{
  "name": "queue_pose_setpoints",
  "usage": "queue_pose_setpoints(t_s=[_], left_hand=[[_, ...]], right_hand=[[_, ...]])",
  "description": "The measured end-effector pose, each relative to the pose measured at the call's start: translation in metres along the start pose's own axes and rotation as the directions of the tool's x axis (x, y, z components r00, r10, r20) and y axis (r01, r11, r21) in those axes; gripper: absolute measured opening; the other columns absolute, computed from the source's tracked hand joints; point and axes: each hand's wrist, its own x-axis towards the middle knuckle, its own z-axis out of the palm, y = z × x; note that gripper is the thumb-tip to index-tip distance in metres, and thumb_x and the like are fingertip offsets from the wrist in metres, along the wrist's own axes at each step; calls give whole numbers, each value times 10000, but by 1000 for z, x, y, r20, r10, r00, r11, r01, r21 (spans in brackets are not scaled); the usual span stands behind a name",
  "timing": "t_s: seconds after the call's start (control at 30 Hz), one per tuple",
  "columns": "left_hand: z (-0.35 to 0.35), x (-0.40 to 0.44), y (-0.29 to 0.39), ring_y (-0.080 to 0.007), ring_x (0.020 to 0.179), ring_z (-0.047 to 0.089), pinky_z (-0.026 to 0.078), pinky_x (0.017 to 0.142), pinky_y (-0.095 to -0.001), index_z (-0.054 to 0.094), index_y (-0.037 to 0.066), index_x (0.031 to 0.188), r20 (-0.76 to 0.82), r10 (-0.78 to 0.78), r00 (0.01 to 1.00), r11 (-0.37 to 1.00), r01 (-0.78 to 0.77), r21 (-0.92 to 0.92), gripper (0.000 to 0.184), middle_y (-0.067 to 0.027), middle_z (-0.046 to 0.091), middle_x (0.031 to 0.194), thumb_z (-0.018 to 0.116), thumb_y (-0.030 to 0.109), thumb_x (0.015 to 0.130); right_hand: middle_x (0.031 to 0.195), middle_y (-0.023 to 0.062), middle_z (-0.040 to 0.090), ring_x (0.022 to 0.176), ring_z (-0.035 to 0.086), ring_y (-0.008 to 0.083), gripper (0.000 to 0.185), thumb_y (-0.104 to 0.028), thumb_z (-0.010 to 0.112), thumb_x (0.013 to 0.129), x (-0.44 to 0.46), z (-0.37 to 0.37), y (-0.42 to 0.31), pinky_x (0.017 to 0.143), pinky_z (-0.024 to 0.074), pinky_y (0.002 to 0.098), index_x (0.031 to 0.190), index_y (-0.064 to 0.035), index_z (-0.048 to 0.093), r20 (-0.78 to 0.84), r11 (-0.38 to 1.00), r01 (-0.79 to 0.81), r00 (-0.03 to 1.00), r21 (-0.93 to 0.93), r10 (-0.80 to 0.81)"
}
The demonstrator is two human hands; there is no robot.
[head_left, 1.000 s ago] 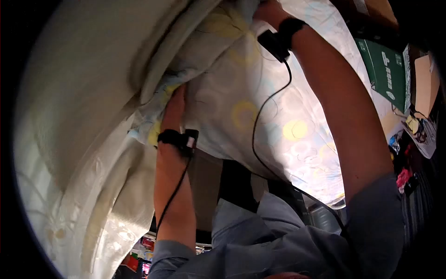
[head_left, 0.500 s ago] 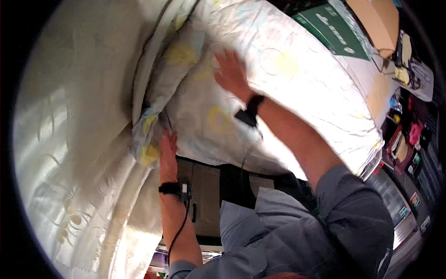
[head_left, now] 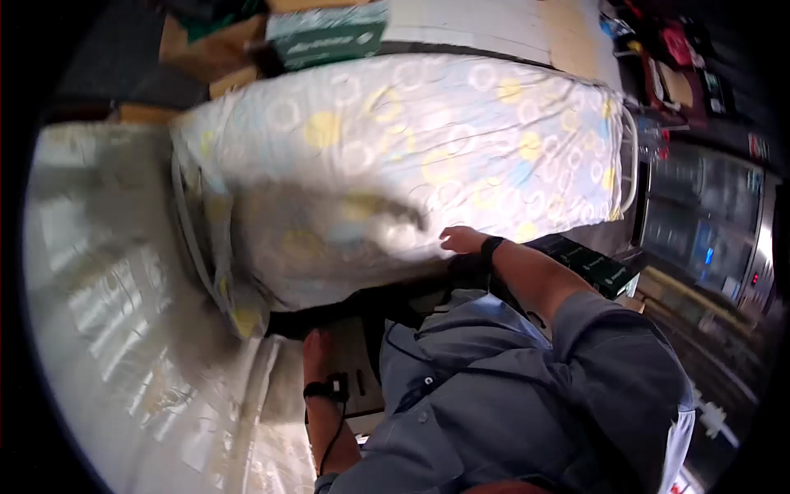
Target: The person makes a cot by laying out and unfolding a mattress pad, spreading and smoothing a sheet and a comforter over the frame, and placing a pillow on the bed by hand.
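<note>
A patterned bedsheet (head_left: pixel 395 148) with yellow, blue and white circles covers a long bed. My right hand (head_left: pixel 462 240) is at the near edge of the sheet, its fingers slightly bent and apart, with nothing visible in them. Whether it touches the cloth I cannot tell. My left hand (head_left: pixel 315 350) hangs low, below the bed's near left corner, beside a light curtain. Its fingers are blurred. At the left end, bunched sheet (head_left: pixel 247 317) hangs by the bed's rail (head_left: pixel 191 239). A dark shadow falls across the sheet's left half.
The light curtain (head_left: pixel 107 272) fills the left side. Behind the bed stand a green box (head_left: pixel 327 37) and cardboard boxes (head_left: pixel 202 53). A white bed end rail (head_left: pixel 631 160) is at right, near a glass-fronted cabinet (head_left: pixel 699 214). Another green box (head_left: pixel 588 263) sits below the bed's near edge.
My right hand has left the middle of the sheet, where it lay spread, for the near edge. My left hand has dropped away from the bunched corner. The view has turned, showing more bed.
</note>
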Motion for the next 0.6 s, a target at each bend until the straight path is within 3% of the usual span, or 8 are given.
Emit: queue_pose_setpoints(t_s=[0.07, 0.1, 0.17, 0.23, 0.3, 0.4, 0.5, 0.6], left_hand=[[24, -32, 5, -271, 1131, 480, 422, 900, -368, 445, 44, 1239, 20, -3, 1000, 998, 2, 62, 464, -144, 472, 1243, 497, 383, 926], [39, -49, 3, -278, 1074, 492, 426, 861, -375, 457, 43, 1173, 15, -1, 1000, 991, -1, 137, 413, -145, 481, 1172, 500, 362, 915], [78, -90, -4, -292, 960, 515, 434, 783, -391, 483, 40, 1041, -4, -4, 1000, 912, 5, 409, 318, -146, 498, 1030, 507, 320, 892], [134, -138, -7, -307, 846, 538, 442, 705, -406, 508, 38, 910, -30, -26, 999, 660, 40, 751, 244, -148, 516, 889, 514, 278, 870], [191, -182, -15, -321, 732, 561, 450, 628, -421, 534, 35, 778, -56, -52, 997, 309, 70, 948, 213, -150, 533, 747, 520, 236, 848], [104, -113, -122, -350, 762, 556, 455, 651, -455, 555, 39, 799, 269, -18, 963, 152, -263, 953, 219, -160, 556, 795, 517, 249, 851], [150, -122, -102, -353, 802, 562, 467, 692, -452, 586, 51, 854, 663, 211, 718, -382, -564, 732, 237, -158, 567, 838, 544, 284, 848], [241, -147, -37, -360, 856, 569, 480, 747, -439, 617, 65, 912, 534, 243, 809, -539, -346, 768, 266, -163, 582, 917, 568, 314, 832]], right_hand=[[1056, 162, 653, 1006, 607, 328, 418, -383, 594, 824, -62, -66, 3, 901, 470, 398, 1120, -88, 619, 7, 909, -360, 930, 209, 367], [1038, 163, 659, 984, 616, 329, 415, -376, 592, 823, -91, -78, 22, 891, 474, 399, 1121, -89, 620, -97, 902, -357, 916, 242, 388], [1038, 166, 659, 985, 616, 323, 405, -366, 593, 816, -143, -101, 54, 890, 473, 399, 1103, -82, 632, -118, 849, -428, 869, 311, 481], [1027, 167, 662, 988, 617, 320, 395, -359, 588, 810, -192, -99, 90, 885, 475, 398, 1082, -77, 643, -179, 812, -432, 830, 392, 528], [1016, 166, 666, 987, 619, 318, 389, -349, 582, 798, -238, -90, 133, 871, 482, 399, 1062, -72, 659, -269, 806, -399, 797, 438, 541], [1015, 194, 661, 958, 624, 328, 400, -324, 572, 790, -320, -84, 166, 855, 487, 408, 1071, -51, 653, -75, 649, -510, 751, 565, 656], [956, 182, 672, 896, 633, 341, 347, -307, 567, 785, -383, -40, 207, 801, 491, 428, 970, -36, 682, -69, 566, -545, 680, 618, 730], [829, 135, 677, 788, 643, 293, 289, -286, 580, 777, -423, 22, 246, 719, 499, 394, 894, -43, 686, -94, 539, -571, 628, 619, 773]])
